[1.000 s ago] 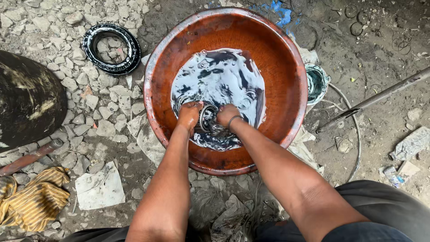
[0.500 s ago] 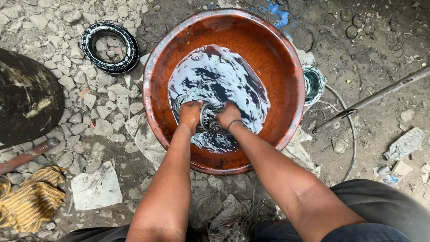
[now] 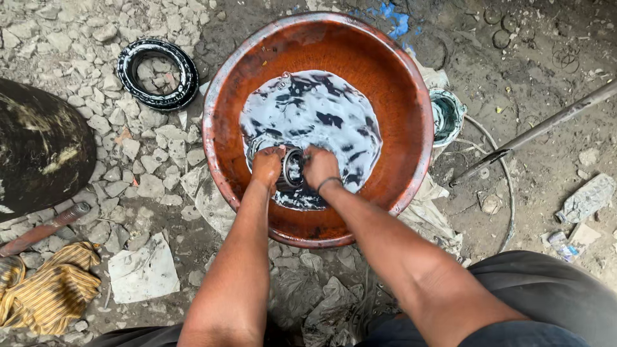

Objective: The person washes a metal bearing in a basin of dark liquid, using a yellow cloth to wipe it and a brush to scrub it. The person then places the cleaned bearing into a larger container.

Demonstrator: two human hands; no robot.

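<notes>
A wide rust-orange basin [image 3: 379, 77] sits on the ground, holding dark liquid [image 3: 315, 109] with pale reflections. Both of my hands are dipped into it near the front. My left hand [image 3: 267, 166] and my right hand [image 3: 320, 168] grip a round metal bearing-like ring [image 3: 293, 168] from either side, partly under the liquid. A thin band circles my right wrist. Most of the ring is hidden by my fingers and the liquid.
A black bearing ring [image 3: 157, 74] lies on rubble at upper left. A dark round object [image 3: 38, 148] is at far left, a striped yellow cloth [image 3: 48, 289] at lower left, a small tin [image 3: 445, 115] right of the basin, a metal rod [image 3: 533, 132] at right.
My hands have stayed on the ring while the liquid's surface has sloshed and its reflections shifted. The view has drifted slightly.
</notes>
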